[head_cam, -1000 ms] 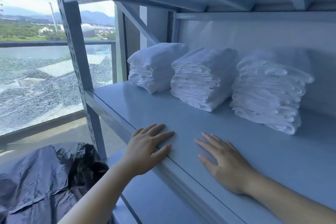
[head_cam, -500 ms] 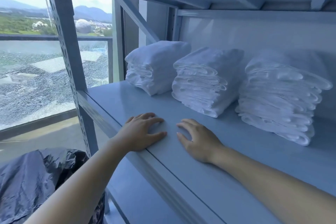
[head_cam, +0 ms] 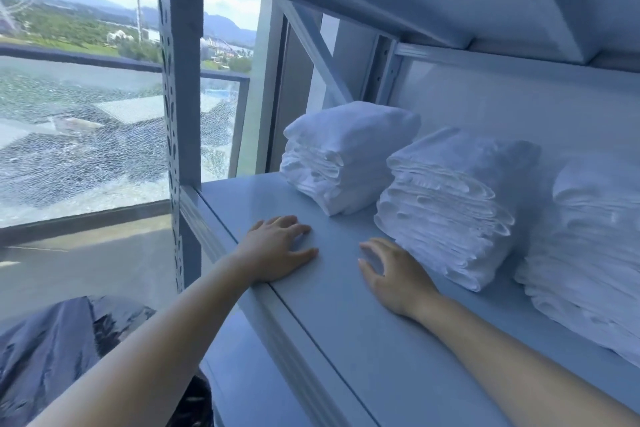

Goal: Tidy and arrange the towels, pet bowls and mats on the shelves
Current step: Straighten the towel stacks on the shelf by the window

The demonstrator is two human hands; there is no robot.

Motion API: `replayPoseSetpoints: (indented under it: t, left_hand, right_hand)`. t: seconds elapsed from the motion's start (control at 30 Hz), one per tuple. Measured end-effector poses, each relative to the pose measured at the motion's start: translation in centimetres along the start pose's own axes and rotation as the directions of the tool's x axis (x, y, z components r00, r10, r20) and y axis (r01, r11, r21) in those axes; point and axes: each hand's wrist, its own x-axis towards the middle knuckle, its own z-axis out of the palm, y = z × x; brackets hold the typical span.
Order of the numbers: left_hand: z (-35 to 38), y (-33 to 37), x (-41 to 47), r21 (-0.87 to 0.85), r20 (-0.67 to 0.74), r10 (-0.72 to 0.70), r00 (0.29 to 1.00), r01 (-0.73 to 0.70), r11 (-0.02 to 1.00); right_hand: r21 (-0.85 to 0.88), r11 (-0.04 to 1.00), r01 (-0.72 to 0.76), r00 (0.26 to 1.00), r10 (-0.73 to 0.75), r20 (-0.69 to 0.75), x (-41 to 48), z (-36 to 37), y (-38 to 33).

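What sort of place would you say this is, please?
Likely a storeroom or linen store, high up in a building: a grey metal shelf rack holds three stacks of folded white towels, and the window beside it, its lower glass shattered, overlooks distant hills.

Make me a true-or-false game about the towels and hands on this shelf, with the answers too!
1. Three piles of white towels sit on the shelf: left stack, middle stack, right stack. True.
2. The left hand holds a towel. False: it lies flat on the shelf, holding nothing.
3. The right hand is on the shelf near the middle stack. True.
4. A pet bowl stands between the hands. False: only bare shelf shows there.
5. The window glass is cracked all over. True.
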Motion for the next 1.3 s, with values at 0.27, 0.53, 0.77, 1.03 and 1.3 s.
replayPoseSetpoints:
  t: [0.27, 0.53, 0.77, 1.03, 1.3]
  left_hand:
    - [-1.0, -0.4, 1.9, -0.113, -0.09, 0.107, 0.99, -0.117, 0.987]
    - [-2.6, -0.3, 7.5, -0.127, -0.392, 0.14, 0.909, -0.204, 0.971]
    - [-2.1, -0.7, 9.6, 0.045, -0.314, 0.218, 0.924, -0.215, 0.976]
    - [-1.9, -1.6, 11.3, 0.063, -0.355, 0.287, 0.89, -0.283, 0.957]
    - [-1.5, -1.8, 11.6, 0.005, -0.389, 0.234, 0.891, -0.252, 0.968]
  right_hand:
    - [-0.053, 0.986, 0.158, 0.973, -0.165, -0.162, 3.3, -2.8, -1.0]
    - [-0.263, 0.954, 0.146, 0.91, -0.234, -0.344, 5.7, -8.6, 1.5]
    - [-0.423, 0.894, 0.145, 0.858, -0.327, -0.396, 5.7, -9.5, 3.3]
    - [-0.444, 0.89, 0.107, 0.858, -0.308, -0.411, 6.3, -9.8, 4.3]
    - [-0.433, 0.891, 0.138, 0.86, -0.325, -0.394, 6.6, -8.1, 3.7]
